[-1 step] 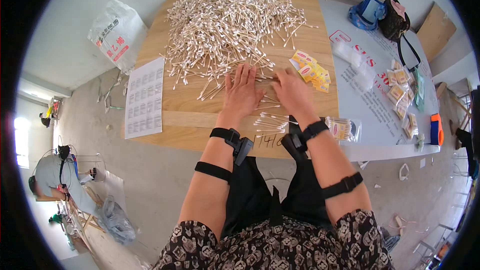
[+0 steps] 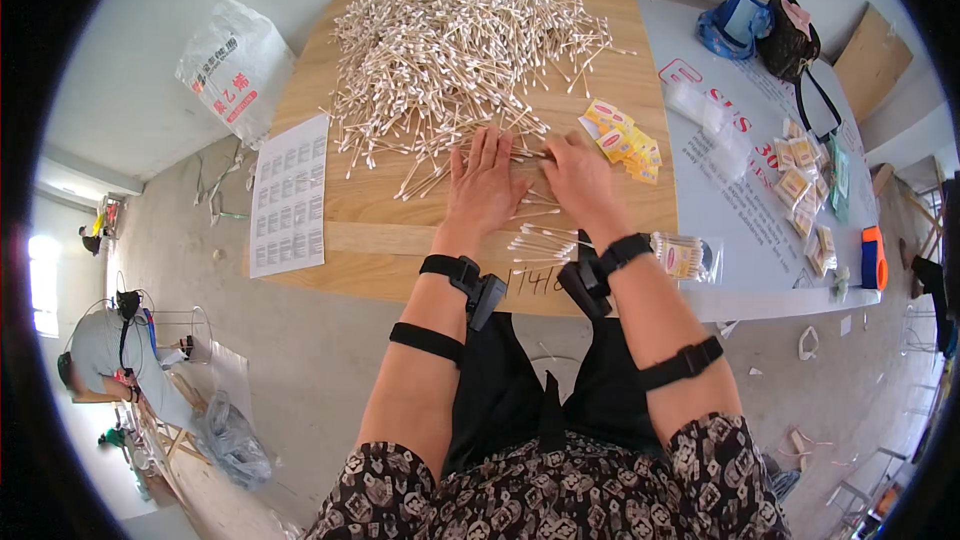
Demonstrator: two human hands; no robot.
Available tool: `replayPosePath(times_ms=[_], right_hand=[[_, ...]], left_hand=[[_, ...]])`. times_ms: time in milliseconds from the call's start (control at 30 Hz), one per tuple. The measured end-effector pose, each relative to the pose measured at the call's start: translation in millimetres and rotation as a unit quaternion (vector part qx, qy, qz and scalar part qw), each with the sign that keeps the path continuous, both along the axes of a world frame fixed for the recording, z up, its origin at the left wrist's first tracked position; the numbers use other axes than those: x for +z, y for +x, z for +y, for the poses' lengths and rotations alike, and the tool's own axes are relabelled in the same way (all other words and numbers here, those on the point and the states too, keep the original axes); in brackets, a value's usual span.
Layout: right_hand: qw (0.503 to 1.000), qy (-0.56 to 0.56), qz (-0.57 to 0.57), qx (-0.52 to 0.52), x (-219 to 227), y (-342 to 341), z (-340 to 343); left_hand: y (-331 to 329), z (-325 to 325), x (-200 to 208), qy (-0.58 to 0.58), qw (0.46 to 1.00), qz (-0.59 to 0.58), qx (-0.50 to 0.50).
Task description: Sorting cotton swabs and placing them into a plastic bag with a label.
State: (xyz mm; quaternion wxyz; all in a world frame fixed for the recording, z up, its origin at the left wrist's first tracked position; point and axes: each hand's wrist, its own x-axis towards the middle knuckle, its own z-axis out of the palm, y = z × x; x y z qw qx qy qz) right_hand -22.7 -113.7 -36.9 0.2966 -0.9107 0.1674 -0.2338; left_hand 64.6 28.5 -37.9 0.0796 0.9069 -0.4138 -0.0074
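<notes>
- In the head view, taking the spot between our hands as the dial's centre, we see a large heap of white-tipped, pale-stemmed cotton swabs (image 2: 450, 50) at 11 o'clock, on a light wood-grain tabletop (image 2: 380, 240).
- Our left hand (image 2: 483, 180) lies flat, fingers extended, over swabs at the heap's near edge; it grasps nothing that we can see.
- Our right hand (image 2: 582, 180) rests just beside it with fingers curled near some swab ends; we cannot tell whether it pinches any.
- At 6 o'clock, a small loose row of separate swabs (image 2: 545, 243) lies near the table's edge.
- At 2 o'clock sit overlapping yellow-and-white paper cards (image 2: 622, 140), apart from any swabs.
- At 4 o'clock, beside our right forearm, a clear plastic packet (image 2: 683, 257) holds swabs and a yellow card.
- At 3 o'clock, farther off, clear packets with yellow cards (image 2: 800, 180) lie clustered on a grey printed board (image 2: 750, 230).
- We judge that little is done: some packets look filled, while most swabs lie loose and several cards unused.
</notes>
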Motion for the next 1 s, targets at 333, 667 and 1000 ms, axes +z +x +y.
replayPosePath(times_ms=[333,667,1000], right_hand=[[0.996,0.016,0.056,0.071,1,-41,-25],[0.993,0.061,-0.103,0.014,0,-90,6],[0.897,0.362,-0.23,-0.108,-12,-124,48]], left_hand=[[-2,6,5,-0.004,1.0,0.016,0.012],[-112,30,11,-0.035,0.995,0.04,-0.082],[-89,-6,9,-0.03,0.999,-0.024,-0.025]])
